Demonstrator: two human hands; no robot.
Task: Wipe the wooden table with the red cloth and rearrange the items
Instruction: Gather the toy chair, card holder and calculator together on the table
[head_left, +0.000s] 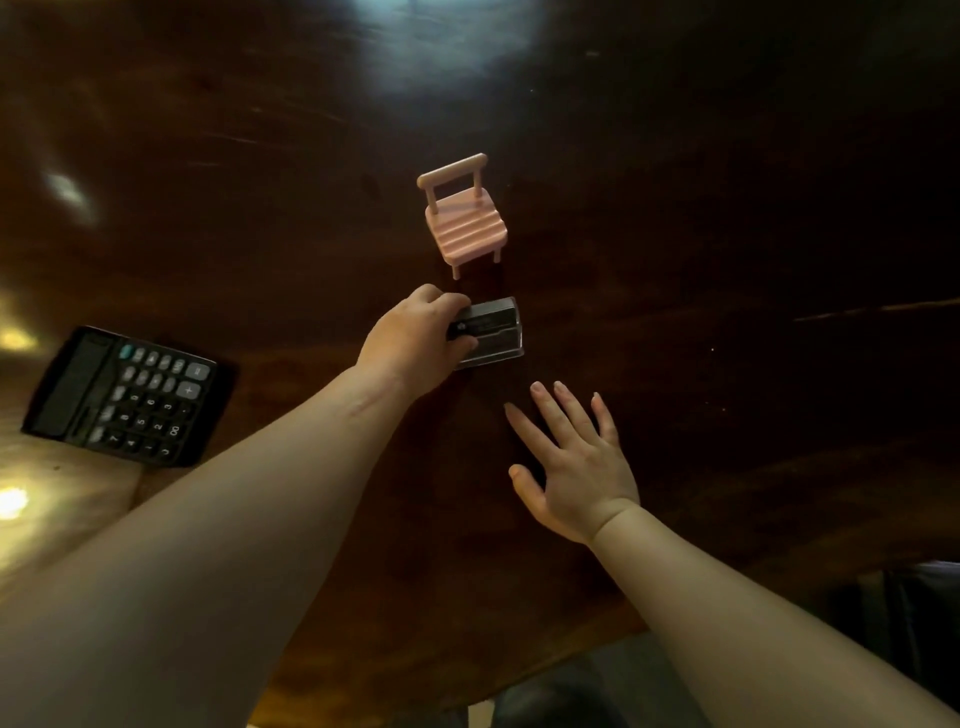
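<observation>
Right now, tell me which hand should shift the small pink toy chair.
Right. The left hand is gripping the small dark box, while the right hand is open and empty, though the chair sits beyond both.

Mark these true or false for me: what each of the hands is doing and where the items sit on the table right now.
1. The left hand grips the small dark box. True.
2. The right hand holds the red cloth. False: it is open and empty above the table; no cloth is in view.
3. The pink toy chair stands upright beyond the box. True.
4. The calculator lies to the right of the chair. False: it lies far left, near the table's edge.
</observation>
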